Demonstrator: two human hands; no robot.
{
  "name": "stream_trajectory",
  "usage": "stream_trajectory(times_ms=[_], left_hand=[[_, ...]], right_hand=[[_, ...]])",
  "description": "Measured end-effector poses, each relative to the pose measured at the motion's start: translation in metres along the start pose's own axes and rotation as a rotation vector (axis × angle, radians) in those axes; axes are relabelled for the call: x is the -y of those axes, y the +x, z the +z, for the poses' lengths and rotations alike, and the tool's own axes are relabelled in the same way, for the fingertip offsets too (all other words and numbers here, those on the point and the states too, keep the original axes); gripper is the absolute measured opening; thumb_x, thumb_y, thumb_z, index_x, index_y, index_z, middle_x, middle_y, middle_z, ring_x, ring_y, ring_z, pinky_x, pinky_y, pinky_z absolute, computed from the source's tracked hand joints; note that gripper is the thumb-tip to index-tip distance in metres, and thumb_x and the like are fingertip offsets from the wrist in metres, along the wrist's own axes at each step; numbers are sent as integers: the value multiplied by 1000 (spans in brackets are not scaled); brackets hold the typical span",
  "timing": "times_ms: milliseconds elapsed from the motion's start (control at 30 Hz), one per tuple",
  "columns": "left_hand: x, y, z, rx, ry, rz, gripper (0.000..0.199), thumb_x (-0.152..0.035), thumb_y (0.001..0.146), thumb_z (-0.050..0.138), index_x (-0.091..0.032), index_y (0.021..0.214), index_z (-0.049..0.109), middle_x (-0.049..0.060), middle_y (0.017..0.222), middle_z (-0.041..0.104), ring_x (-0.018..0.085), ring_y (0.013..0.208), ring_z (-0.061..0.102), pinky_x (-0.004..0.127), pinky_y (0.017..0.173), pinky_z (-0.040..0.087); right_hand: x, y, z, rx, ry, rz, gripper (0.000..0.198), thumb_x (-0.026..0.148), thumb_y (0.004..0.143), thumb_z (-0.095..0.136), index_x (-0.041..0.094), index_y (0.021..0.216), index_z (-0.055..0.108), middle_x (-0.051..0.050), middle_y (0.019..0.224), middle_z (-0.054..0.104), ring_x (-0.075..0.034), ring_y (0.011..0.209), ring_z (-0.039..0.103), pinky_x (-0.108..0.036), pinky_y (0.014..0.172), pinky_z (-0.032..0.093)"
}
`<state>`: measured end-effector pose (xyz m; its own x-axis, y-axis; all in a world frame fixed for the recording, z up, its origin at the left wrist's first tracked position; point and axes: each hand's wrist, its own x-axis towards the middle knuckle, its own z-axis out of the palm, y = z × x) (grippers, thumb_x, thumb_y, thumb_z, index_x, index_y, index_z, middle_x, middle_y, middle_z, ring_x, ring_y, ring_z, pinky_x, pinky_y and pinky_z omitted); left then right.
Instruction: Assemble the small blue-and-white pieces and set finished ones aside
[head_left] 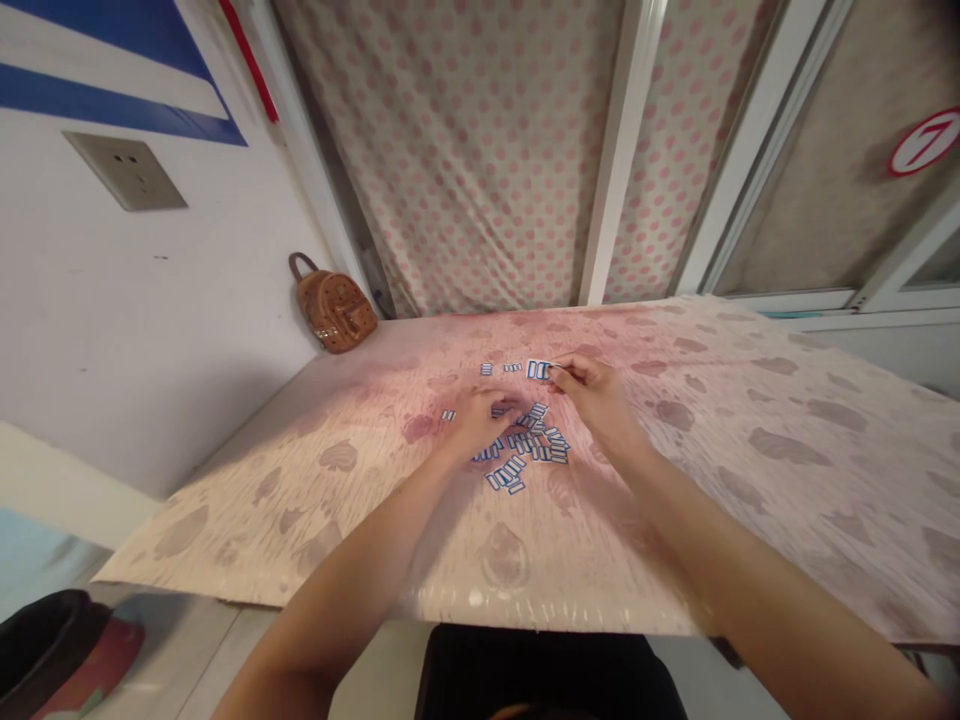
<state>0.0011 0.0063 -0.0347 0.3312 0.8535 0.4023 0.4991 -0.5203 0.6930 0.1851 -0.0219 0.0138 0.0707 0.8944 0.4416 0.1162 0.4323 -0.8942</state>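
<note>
A loose heap of small blue-and-white card-like pieces lies on the table in front of me, several of them overlapping. My left hand rests at the heap's left side, fingers curved and thumb apart, partly hiding the pieces under it. Beyond the heap, my right hand pinches the right end of a larger-looking blue-and-white card between thumb and fingertips. Left of that card are two small pieces, one in the middle and one farther left. Another single piece sits left of my left hand.
A patterned cloth covers the table. At its far left corner a small brown backpack leans by the wall, below a power socket. Curtained window frames stand behind. A dark-and-red bin-like container is on the floor at left.
</note>
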Motion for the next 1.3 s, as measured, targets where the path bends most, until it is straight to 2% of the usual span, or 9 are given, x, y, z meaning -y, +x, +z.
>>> stream_trajectory(times_ms=[133,333,467,600,767,933,1100,1200,1300], left_hand=[[7,2,8,92,194,16,27,-32,77,72,-23,103,73,8,109,69,26,113,56,42,101,41],[5,3,9,118,279,-44,21,-34,74,75,-19,89,72,8,98,66,25,102,58,38,91,45],[-1,3,6,110,269,-78,23,-32,73,76,-15,86,67,8,94,66,23,92,60,35,84,47],[-1,1,2,129,182,-142,15,-27,77,69,-15,84,64,5,80,67,17,73,61,29,69,47],[-1,13,-3,74,149,-123,17,-30,79,64,-16,88,68,4,83,69,16,74,61,26,69,47],[-5,47,8,246,175,-69,30,-20,71,66,-16,100,71,3,89,71,16,78,63,24,70,47],[-2,72,24,447,250,-41,21,-23,65,70,-16,84,71,0,73,67,16,69,61,25,67,46],[-1,76,25,466,275,-53,14,-24,62,71,-16,73,68,-1,66,64,17,63,59,26,64,46],[-3,73,23,387,220,-61,12,-21,63,70,-16,73,66,-1,66,64,15,63,58,25,64,46]], right_hand=[[3,0,-1,-3,23,4,11,30,77,62,19,77,66,-1,72,64,-14,67,58,-29,68,47],[6,0,0,-8,46,7,11,30,76,63,20,76,65,0,72,64,-14,66,58,-29,67,48],[6,-1,-1,-9,28,10,11,31,77,63,20,78,66,0,72,64,-14,67,59,-29,68,48],[4,1,-2,-20,42,0,10,31,76,64,21,76,66,0,70,62,-14,66,57,-29,68,48],[1,3,-2,-32,66,18,11,31,75,64,20,74,66,1,69,62,-13,65,57,-28,67,48],[-1,4,-6,-59,93,13,12,32,74,65,20,73,65,1,69,62,-14,67,57,-28,67,46],[-3,7,-9,-76,109,13,14,34,74,65,20,73,64,1,67,60,-13,65,55,-28,65,45],[-2,7,-9,-77,97,14,15,36,75,64,21,73,63,1,68,60,-14,66,55,-29,67,46],[1,5,-8,-76,97,14,16,37,76,63,21,74,62,1,70,61,-14,68,56,-29,68,46]])
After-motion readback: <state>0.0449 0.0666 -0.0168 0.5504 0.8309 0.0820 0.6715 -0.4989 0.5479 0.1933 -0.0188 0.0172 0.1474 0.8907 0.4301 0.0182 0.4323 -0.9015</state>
